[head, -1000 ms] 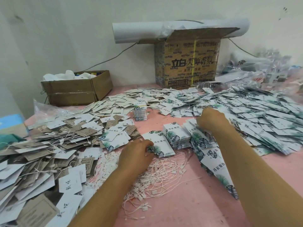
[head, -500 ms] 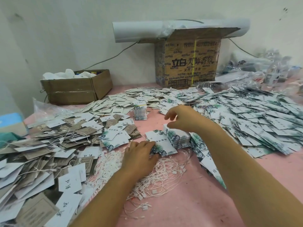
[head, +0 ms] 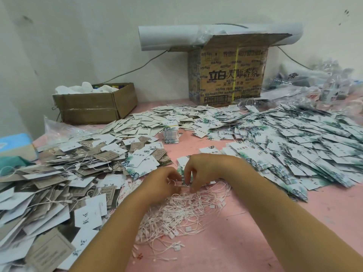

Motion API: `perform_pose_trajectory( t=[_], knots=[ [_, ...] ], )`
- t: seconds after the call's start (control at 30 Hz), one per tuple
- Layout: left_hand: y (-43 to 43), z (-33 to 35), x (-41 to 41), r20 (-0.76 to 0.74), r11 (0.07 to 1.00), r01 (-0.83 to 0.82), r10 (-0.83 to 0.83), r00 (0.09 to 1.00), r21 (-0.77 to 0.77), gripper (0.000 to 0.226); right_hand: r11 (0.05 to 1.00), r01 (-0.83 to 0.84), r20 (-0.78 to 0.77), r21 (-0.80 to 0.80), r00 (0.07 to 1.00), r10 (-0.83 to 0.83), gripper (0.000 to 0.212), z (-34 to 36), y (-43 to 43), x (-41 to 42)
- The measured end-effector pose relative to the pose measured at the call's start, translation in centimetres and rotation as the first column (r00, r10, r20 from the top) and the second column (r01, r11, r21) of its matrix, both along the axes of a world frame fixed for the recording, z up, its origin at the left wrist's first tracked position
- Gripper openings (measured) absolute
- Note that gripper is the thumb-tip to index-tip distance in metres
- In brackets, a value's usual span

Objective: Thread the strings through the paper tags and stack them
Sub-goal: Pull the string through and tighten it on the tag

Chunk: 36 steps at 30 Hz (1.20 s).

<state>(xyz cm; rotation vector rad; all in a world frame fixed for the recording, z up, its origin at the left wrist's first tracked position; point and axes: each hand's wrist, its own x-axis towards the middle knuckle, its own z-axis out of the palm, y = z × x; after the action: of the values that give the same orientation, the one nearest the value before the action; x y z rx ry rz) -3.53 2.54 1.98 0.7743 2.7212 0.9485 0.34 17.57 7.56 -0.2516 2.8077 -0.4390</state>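
**Right now, all the work sits at the centre of the frame**

Head view: your left hand [head: 163, 183] and your right hand [head: 206, 169] meet just below the middle of the frame, fingertips almost touching. Your left hand is curled, its thumb and fingers pinching a thin white string [head: 170, 180] that loops up beside them. Your right hand is curled too, its fingertips turned down and pinching the edge of a leaf-print tag [head: 180, 171], only a sliver of which shows between the two hands.

Both hands hover over the pile of strings [head: 186, 214], a loose white tangle spread on the pink table [head: 245, 232] from centre to lower centre. At the right of the frame lies your big heap of leaf-print tags [head: 294, 146], reaching in as far as your right wrist. Filling the left side is a heap of brown and white tags [head: 49, 183], many with strings through them.

Above your hands, near mid-frame, a banded stack [head: 171, 133] of tags stands apart on bare table. At the top centre a printed carton [head: 229, 75] sits against the wall with a white roll [head: 167, 37] lying across it. A low brown box [head: 94, 107] is at upper left, and a blue box [head: 14, 144] is at the left edge
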Motion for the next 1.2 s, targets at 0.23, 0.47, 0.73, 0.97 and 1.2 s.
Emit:
perform_pose_trajectory(
  t=[0.23, 0.47, 0.73, 0.97, 1.2],
  knots=[
    [-0.3, 0.1, -0.2, -0.049, 0.999, 0.018, -0.02, 0.999, -0.051, 0.022, 1.0, 0.017, 0.002, 0.007, 1.0, -0.017, 0.02, -0.8, -0.5, -0.2],
    [0.1, 0.7, 0.1, 0.034, 0.977, -0.001, -0.006, 0.999, 0.215, 0.021, 1.0, 0.021, -0.121, -0.023, 0.992, -0.023, 0.017, -0.7, -0.5, -0.3],
    [0.1, 0.9, 0.5, 0.09, 0.947, -0.002, -0.029, 0.996, 0.321, 0.014, 0.975, 0.152, -0.27, -0.163, 0.944, -0.192, 0.016, 0.3, 0.5, -0.5],
    [0.1, 0.9, 0.6, 0.091, 0.947, 0.038, -0.071, 0.993, 0.319, 0.012, 0.768, 0.229, -0.239, -0.598, 0.864, -0.444, 0.021, 1.3, 1.7, -0.4],
    [0.0, 0.5, 0.4, 0.133, 0.959, 0.06, -0.1, 0.986, 0.278, 0.014, 0.449, 0.115, -0.182, -0.886, 0.805, -0.564, 0.022, 2.1, 2.0, -0.1]
  ],
)
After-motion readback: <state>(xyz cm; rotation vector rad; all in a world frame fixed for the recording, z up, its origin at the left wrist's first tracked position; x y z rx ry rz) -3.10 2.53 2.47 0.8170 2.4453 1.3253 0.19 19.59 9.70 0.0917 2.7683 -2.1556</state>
